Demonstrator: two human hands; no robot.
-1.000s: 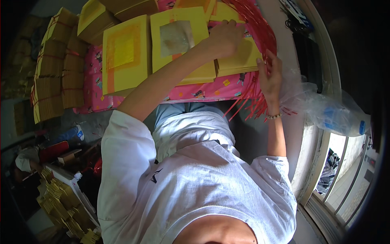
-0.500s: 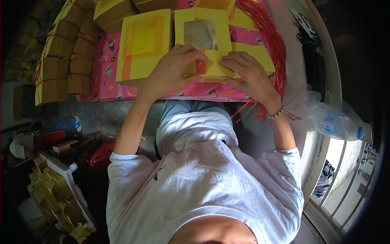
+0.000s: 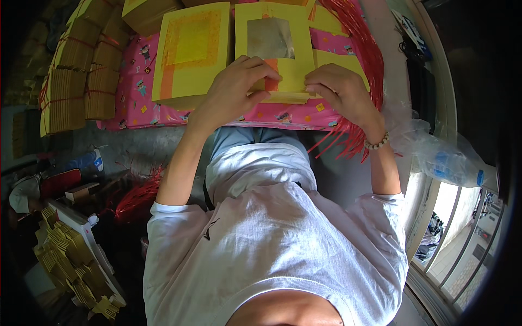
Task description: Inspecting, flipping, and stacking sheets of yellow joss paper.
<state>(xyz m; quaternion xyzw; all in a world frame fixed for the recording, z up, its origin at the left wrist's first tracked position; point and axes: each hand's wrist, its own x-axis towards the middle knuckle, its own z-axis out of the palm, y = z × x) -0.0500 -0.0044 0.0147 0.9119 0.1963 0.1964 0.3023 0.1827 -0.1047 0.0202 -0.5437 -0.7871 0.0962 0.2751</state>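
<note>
A stack of yellow paper sheets with a silver rectangle and an orange strip on top lies in front of me. At its near edge my left hand is closed, fingers over the top and thumb at the edge. My right hand, with a beaded bracelet on the wrist, has its fingers curled and pinched at the near right corner. Just left stands a thicker yellow stack with an orange-edged gold square. Part of a lower yellow stack shows behind my right hand.
A pink patterned cover lies under the stacks. Bundles tied with red string line the left. Long red strands hang over the right side, near a clear plastic bag. Folded yellow-brown pieces sit lower left.
My right hand's fingers have curled and drawn together at the stack's near right corner; its thumb stood apart before. My left hand stays at the near edge. The whole view has shifted slightly.
</note>
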